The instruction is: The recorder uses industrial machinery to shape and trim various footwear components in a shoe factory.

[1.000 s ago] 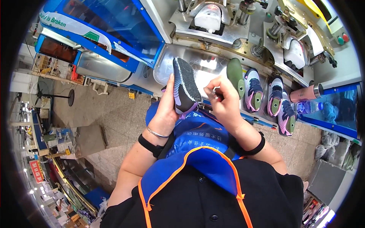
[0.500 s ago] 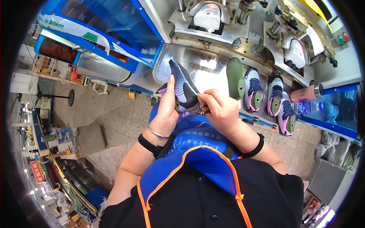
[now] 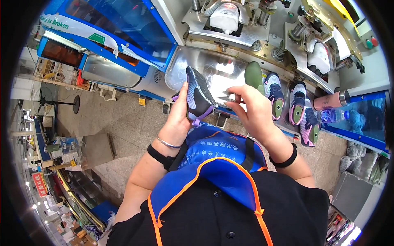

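My left hand point(image 3: 179, 117) grips a dark navy shoe point(image 3: 196, 93) with purple trim, holding it upright with its sole turned away from me. My right hand point(image 3: 252, 107) is just to the right of the shoe, fingers pinched on a small metal tool point(image 3: 224, 98) whose tip points at the shoe's side. Both hands are raised over a shiny steel machine bed point(image 3: 217, 71). Black bands sit on both wrists.
Several matching shoes on green lasts point(image 3: 274, 96) stand in a row on the machine's ledge to the right, with a pink flask point(image 3: 331, 99) and water bottle point(image 3: 330, 115) beyond. Pressing heads with white moulds point(image 3: 225, 16) are above. A blue-framed machine point(image 3: 111, 28) stands left, stone floor below.
The shoe has turned more upright in my left hand. My right hand has drawn a little to the right, away from the shoe, with the tool still in its fingers.
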Available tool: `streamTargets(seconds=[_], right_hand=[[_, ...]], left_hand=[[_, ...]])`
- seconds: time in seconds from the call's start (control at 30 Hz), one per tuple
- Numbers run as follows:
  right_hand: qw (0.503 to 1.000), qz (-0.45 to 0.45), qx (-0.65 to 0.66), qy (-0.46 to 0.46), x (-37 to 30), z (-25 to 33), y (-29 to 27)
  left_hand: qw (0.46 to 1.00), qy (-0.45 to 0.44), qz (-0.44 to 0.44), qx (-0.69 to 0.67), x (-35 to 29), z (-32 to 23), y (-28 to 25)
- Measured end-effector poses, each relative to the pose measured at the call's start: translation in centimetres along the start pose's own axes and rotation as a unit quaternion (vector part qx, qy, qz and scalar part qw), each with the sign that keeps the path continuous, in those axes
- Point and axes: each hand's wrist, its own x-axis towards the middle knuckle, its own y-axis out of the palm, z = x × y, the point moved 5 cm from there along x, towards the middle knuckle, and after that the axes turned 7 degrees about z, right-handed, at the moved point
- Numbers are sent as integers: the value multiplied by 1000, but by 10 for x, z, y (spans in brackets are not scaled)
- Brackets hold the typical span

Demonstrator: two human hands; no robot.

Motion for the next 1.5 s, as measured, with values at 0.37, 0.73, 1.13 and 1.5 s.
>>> streamTargets(seconds=[0.37, 0.73, 1.13, 1.5], right_hand=[[995, -27, -41, -83, 3, 10, -6], [992, -3, -74, -105, 3, 16, -10], [638, 135, 718, 241, -25, -23, 71], [949, 47, 309, 46, -16, -12, 16]], left_hand=[[998, -41, 50, -6, -1, 4, 9], [996, -49, 75, -12, 0, 6, 9], [994, -74, 84, -11, 0, 9, 10], [992, -80, 98, -28, -8, 11, 17]])
